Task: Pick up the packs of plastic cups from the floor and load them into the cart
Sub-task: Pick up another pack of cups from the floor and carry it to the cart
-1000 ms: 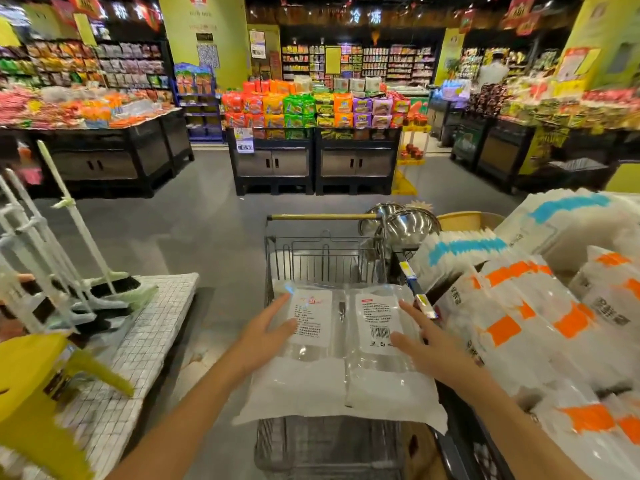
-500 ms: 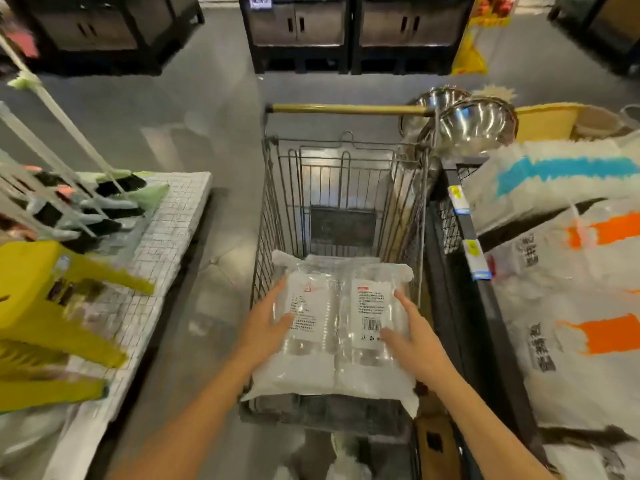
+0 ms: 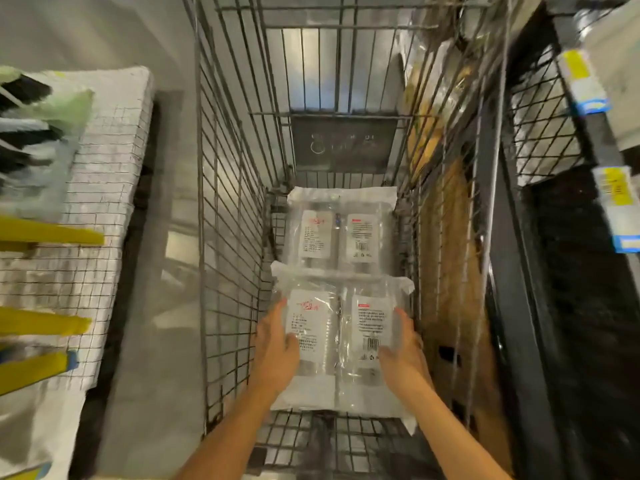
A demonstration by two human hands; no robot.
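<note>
Grey wire shopping cart (image 3: pixel 228 202) holds two clear plastic cup packs: far pack (image 3: pixel 341 233) lies flat; left hand (image 3: pixel 277 344) and right hand (image 3: pixel 401 353) grip near pack (image 3: pixel 337 341) by its sides.

Cart (image 3: pixel 228 202) walls close beside, top open

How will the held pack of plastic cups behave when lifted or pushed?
Probably light: left hand and right hand hold the pack of plastic cups by its edges. Its glossy wrap looks slippery. Flat sealed ends would likely flop; the middle seems stiffer.
</note>
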